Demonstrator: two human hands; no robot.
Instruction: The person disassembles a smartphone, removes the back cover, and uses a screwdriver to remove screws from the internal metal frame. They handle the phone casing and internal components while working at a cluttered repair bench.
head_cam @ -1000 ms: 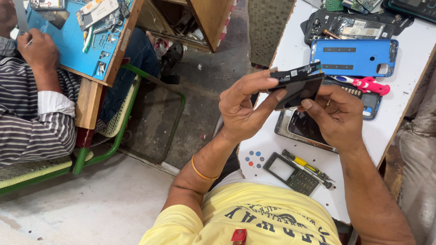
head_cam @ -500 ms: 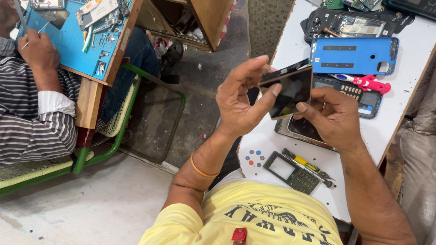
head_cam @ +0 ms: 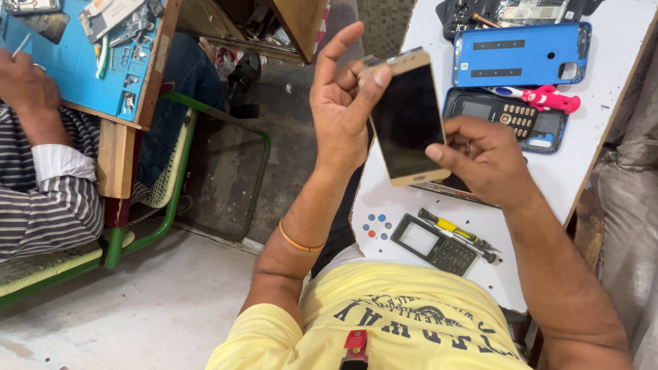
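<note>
Phone [head_cam: 408,123], gold-edged with a dark, unlit screen, stood upright between our two hands above the near edge of the white table [head_cam: 603,147]. Our left hand [head_cam: 340,109] pinched its top corner between thumb and middle finger, the forefinger lifted free; our right hand [head_cam: 483,156] closed on its lower right edge with the thumb on the front. So both hands gripped the one phone, clear of the table. Its screen faced us and looked whole; we could not tell how its back stood. As we judged it, the work was somewhere in the middle: the phone was in hand and being looked over, yet the parts about it lay loose. Under our right hand another flat handset lay on the table, mostly hidden. Beyond it lay a blue back cover [head_cam: 521,53], a dark keypad phone [head_cam: 507,120] and a pink tool [head_cam: 541,98] across its top. Nearer us lay a yellow-handled screwdriver [head_cam: 456,233], touching a bare keypad frame [head_cam: 433,244], and beside them a few small coloured dots [head_cam: 375,225]. To our left, well apart, another person's hand [head_cam: 24,85] rested on a blue mat [head_cam: 82,62] strewn with small tools.
</note>
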